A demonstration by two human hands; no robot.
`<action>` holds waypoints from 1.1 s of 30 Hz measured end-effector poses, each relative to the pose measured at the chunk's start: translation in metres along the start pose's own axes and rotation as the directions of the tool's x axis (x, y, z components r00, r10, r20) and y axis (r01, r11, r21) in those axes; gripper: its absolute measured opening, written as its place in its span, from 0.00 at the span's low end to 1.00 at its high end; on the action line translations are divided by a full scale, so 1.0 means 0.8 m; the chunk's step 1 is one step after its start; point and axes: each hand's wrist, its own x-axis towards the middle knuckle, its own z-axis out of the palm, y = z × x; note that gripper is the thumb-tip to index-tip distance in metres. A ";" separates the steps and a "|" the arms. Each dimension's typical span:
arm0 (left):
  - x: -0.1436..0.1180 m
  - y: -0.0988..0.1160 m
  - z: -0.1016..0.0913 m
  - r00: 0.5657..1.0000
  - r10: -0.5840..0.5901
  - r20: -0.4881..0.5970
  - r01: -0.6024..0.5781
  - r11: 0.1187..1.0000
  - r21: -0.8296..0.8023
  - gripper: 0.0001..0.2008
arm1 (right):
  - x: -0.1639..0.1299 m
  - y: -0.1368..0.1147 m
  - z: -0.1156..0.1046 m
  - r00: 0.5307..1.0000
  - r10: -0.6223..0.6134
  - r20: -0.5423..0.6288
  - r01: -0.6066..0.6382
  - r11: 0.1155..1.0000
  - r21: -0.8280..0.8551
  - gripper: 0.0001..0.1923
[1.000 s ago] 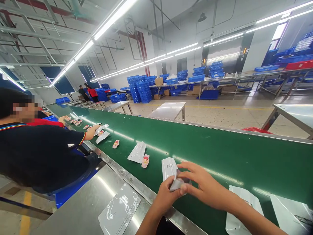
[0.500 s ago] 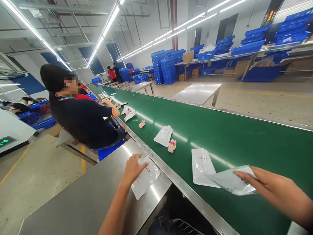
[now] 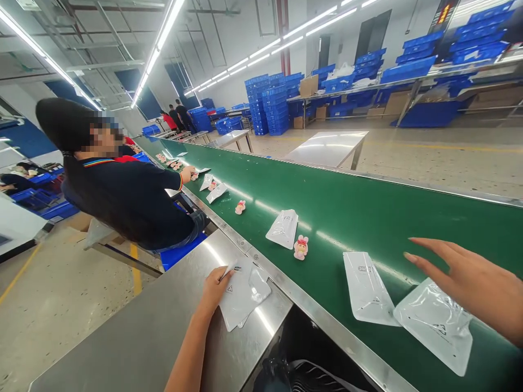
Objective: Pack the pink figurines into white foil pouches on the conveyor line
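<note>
Left grip pinches glossy flat plastic pouch

Place: a factory packing hall.
Line: a long green conveyor belt carries pouches and small toy figures.
Storage: stacks of blue crates along the far wall.
Staff: a seated co-worker at the belt's near edge.

Factory hall with a pale speckled floor marked by yellow lines. Fluorescent tube lights run along the ceiling. Steel tables stand beyond the green conveyor belt. Stacked blue crates and cardboard boxes line the far wall
</note>
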 end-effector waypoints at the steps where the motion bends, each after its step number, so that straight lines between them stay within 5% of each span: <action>1: -0.002 -0.001 -0.005 0.999 0.041 -0.018 -0.041 0.999 -0.011 0.17 | 0.004 -0.032 -0.001 0.996 -0.048 0.077 0.052 0.997 -0.048 0.20; 4: -0.015 0.016 -0.023 0.985 0.158 -0.073 -0.161 0.986 -0.041 0.16 | 0.009 -0.131 0.010 0.971 -0.236 0.041 0.233 0.970 0.072 0.17; 6: -0.028 0.045 -0.030 0.982 0.181 -0.045 -0.185 0.978 -0.101 0.14 | 0.007 -0.189 0.024 0.894 -0.424 0.145 0.379 0.888 0.260 0.18; 8: -0.042 0.082 -0.033 0.978 0.195 0.072 -0.176 0.960 -0.217 0.13 | 0.002 -0.231 0.039 0.811 -0.554 0.188 0.458 0.801 0.386 0.22; 11: -0.057 0.137 -0.026 0.913 0.246 0.326 -0.074 0.884 -0.461 0.15 | -0.008 -0.259 0.053 0.714 -0.646 0.269 0.499 0.740 0.451 0.11; 15: -0.061 0.176 0.004 0.736 0.384 0.558 0.175 0.688 -0.704 0.33 | -0.009 -0.251 0.056 0.658 -0.664 0.355 0.519 0.742 0.425 0.10; 17: -0.060 0.183 0.028 0.708 0.377 0.597 0.276 0.630 -0.726 0.29 | 0.002 -0.237 0.058 0.645 -0.651 0.400 0.471 0.751 0.463 0.09; 19: -0.060 0.189 0.052 0.740 0.289 0.608 0.401 0.536 -0.743 0.26 | 0.021 -0.217 0.063 0.684 -0.556 0.472 0.319 0.810 0.492 0.11; 22: -0.060 0.196 0.079 0.782 0.190 0.594 0.508 0.357 -0.784 0.26 | 0.055 -0.177 0.078 0.794 -0.175 0.582 -0.036 0.942 0.333 0.17; 24: -0.059 0.197 0.086 0.799 0.175 0.575 0.510 0.307 -0.803 0.24 | 0.071 -0.150 0.091 0.762 -0.008 0.648 -0.173 0.961 0.216 0.18; 27: -0.057 0.194 0.087 0.810 0.173 0.560 0.494 0.315 -0.811 0.23 | 0.077 -0.128 0.101 0.645 -0.068 0.761 -0.212 0.941 0.263 0.14; 28: -0.056 0.193 0.087 0.811 0.180 0.556 0.482 0.331 -0.811 0.24 | 0.075 -0.127 0.100 0.643 -0.107 0.759 -0.217 0.924 0.315 0.13; 33: -0.055 0.193 0.088 0.853 0.188 0.488 0.369 0.444 -0.816 0.22 | 0.060 -0.155 0.058 0.846 -0.127 0.518 -0.244 0.772 0.588 0.13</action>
